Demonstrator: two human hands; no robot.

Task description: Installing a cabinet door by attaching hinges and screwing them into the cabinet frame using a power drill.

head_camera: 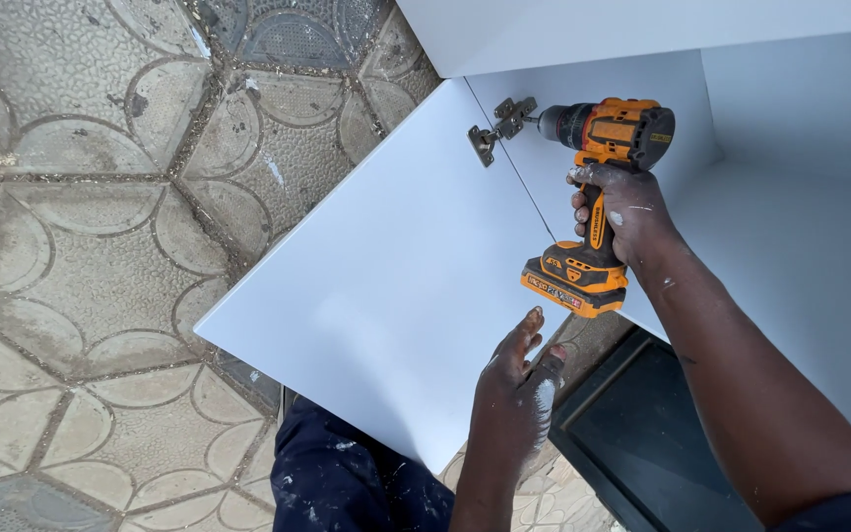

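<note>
Head camera: the right hand grips an orange-and-black cordless drill, its bit at the metal cabinet hinge joining the white laminate door panel to the white cabinet box. The left hand, fingers loose, steadies the panel's edge. Keeping the bit square and the panel braced looks key.

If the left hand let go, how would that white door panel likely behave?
The white door panel looks rigid and flat, so it probably won't flex. Only the hinge joins it to the cabinet, so it might swing. Its glossy face seems slippery under the left hand.
</note>
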